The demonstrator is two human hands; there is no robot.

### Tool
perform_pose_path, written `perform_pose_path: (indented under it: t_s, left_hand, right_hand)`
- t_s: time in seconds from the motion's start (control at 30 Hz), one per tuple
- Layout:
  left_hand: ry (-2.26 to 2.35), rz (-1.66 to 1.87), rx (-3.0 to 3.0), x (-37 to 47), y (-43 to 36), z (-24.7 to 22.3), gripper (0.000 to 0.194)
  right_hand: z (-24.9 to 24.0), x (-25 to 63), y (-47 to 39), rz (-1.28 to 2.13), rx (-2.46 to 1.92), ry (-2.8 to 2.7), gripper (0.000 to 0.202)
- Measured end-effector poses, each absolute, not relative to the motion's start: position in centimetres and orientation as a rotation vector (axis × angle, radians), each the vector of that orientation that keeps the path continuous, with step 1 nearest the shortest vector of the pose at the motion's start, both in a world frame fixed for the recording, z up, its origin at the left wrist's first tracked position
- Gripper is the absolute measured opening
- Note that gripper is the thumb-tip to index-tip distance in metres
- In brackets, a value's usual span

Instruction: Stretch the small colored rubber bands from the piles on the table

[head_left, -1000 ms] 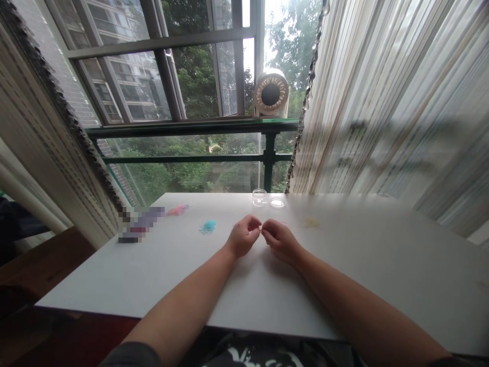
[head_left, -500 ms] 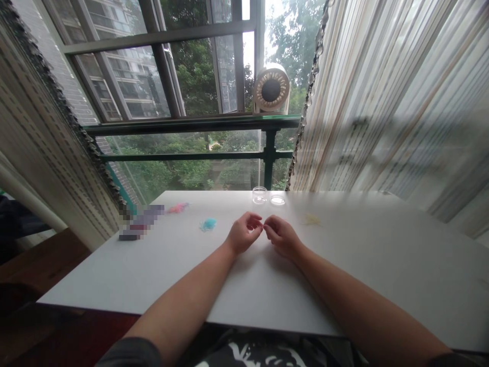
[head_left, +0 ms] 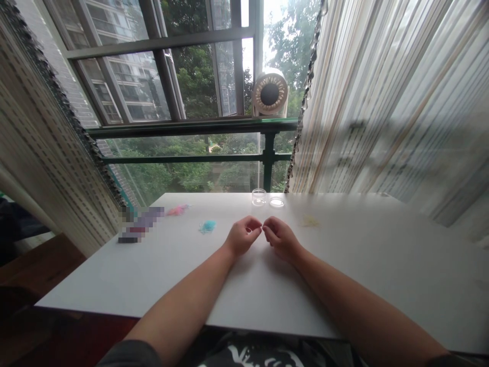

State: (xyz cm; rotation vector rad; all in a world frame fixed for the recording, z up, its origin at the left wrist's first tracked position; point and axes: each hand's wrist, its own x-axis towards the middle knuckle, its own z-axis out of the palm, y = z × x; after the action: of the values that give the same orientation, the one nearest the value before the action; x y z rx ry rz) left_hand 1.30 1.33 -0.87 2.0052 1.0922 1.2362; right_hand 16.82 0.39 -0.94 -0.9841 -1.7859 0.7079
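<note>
Above the middle of the white table (head_left: 164, 275), my left hand (head_left: 243, 236) and my right hand (head_left: 280, 237) meet at the fingertips. Both are closed in a pinch; anything between the fingers is too small to make out. Left of my hands lies a small pile of turquoise bits (head_left: 207, 227), too fine to name. A pink and lilac pile (head_left: 178, 209) sits farther left. To the right of my right hand is a pale yellow pile (head_left: 309, 221). Just beyond my hands stand a clear round jar (head_left: 259, 197) and a clear round lid (head_left: 277, 202).
A blurred-out purple and dark box-like object (head_left: 143, 224) lies at the table's left edge. A white fan (head_left: 270, 93) stands by the window above the green railing (head_left: 191, 130). Striped curtains (head_left: 367, 117) hang on both sides.
The whole view has shifted slightly. My left fingers have drawn a little closer together at the tips; my right hand stays pinched beside them.
</note>
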Motion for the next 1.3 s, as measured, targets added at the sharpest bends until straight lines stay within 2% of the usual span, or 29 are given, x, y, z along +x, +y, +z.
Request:
perform_pose_path:
  t_s: [0.7, 1.1, 1.3]
  left_hand:
    - [1.127, 1.237, 2.016, 1.12, 0.93, 0.12, 0.021]
    - [1.127, 1.258, 1.994, 1.14, 1.09, -0.12, 0.020]
    - [1.122, 1.262, 2.003, 1.13, 1.01, -0.01, 0.020]
  right_hand:
    - [-0.69, 17.52, 0.75, 0.622, -1.012, -1.806, 0.014]
    - [-0.74, 17.42, 0.79, 0.723, -0.998, -1.724, 0.008]
    - [-0.82, 17.67, 0.83, 0.586, -0.997, -1.829, 0.005]
